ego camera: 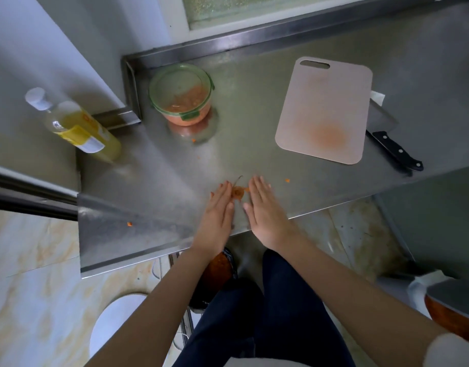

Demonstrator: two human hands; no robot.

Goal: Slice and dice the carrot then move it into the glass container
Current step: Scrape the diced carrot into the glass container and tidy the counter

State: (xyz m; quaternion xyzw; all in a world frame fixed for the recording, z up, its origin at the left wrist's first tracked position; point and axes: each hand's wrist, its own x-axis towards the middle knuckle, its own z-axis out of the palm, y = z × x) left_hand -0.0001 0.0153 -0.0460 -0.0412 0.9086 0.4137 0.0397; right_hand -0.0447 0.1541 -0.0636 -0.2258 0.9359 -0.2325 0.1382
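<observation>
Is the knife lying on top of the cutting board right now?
No, the knife lies on the steel counter beside the right edge of the cutting board, which carries only an orange stain.

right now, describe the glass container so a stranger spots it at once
On the steel counter, look to the far left corner by the raised rim. The glass container stands there, left of the cutting board. It alone is round and see-through, green-rimmed, with diced carrot inside.
</observation>
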